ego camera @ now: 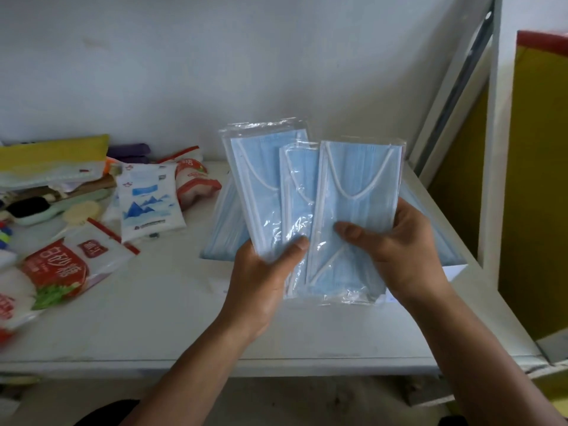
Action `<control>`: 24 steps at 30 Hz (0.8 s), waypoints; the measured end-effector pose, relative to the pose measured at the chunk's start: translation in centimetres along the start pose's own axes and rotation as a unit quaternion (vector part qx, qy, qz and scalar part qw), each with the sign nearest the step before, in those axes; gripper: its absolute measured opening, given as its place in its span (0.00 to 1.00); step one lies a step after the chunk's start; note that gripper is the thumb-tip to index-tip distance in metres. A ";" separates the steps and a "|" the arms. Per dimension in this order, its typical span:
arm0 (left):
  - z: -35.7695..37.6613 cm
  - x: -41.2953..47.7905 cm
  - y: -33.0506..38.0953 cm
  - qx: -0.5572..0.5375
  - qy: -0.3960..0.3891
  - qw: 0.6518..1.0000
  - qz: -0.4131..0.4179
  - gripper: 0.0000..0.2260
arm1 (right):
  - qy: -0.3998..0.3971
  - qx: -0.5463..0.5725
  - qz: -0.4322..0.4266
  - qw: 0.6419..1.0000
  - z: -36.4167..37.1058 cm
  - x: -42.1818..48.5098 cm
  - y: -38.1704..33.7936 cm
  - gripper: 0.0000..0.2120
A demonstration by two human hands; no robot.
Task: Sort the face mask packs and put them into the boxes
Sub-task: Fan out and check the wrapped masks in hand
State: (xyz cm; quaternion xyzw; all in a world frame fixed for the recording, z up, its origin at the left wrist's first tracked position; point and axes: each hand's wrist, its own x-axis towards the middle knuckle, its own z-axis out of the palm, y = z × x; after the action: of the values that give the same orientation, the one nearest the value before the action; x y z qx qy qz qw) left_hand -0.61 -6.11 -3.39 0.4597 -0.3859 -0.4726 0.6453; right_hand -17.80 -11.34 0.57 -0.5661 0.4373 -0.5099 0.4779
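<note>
1. Two bare arms reach up from the bottom of the view and meet above the white worktop (153, 302).
2. The left hand (264, 272) stands upright. Its thumb lies across the front of the left pack (261, 179), low down near the bottom edge. Its fingers are hidden behind the pack, so it pinches the pack between thumb and fingers.
3. The right hand (399, 250) is turned inward. Its thumb presses on the front of the right pack (359, 186), and its fingers curl round the right edge to the back.
4. The middle pack (299, 186) sits between the other two. The right pack covers its right side, and the tip of the left thumb touches its front.
5. All three packs are clear bags with blue face masks and white ear loops inside. They are held up in the air, spread like a fan of cards.
6. Behind them a blue stack (226, 229) lies flat on the worktop, close to the wall (215, 72). I cannot tell if it is more packs or a box.
7. On the left of the worktop lie a tissue pack (147, 204) with blue mountains on it and a red and white sugar bag (58, 269). Both are well apart from the hands.
8. A yellow board (538, 179) stands at the far right.
</note>
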 end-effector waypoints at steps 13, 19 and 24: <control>0.3 -0.2 0.1 -0.009 0.006 1.000 -0.027 0.12 | -0.020 0.111 0.054 0.992 0.8 -0.1 0.2 0.15; 0.2 -0.1 0.1 -0.006 0.034 0.999 -0.010 0.13 | -0.111 0.000 0.084 0.990 -0.6 0.3 0.3 0.13; 0.3 -0.3 0.5 -0.021 0.028 0.999 -0.041 0.15 | -0.053 0.063 0.081 0.993 -1.1 0.9 0.4 0.20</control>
State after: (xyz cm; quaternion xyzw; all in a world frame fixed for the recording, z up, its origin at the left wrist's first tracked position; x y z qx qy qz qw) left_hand -0.88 -5.83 -2.82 0.4748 -0.3386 -0.4933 0.6454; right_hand -18.77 -12.38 0.30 -0.5239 0.4225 -0.4656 0.5747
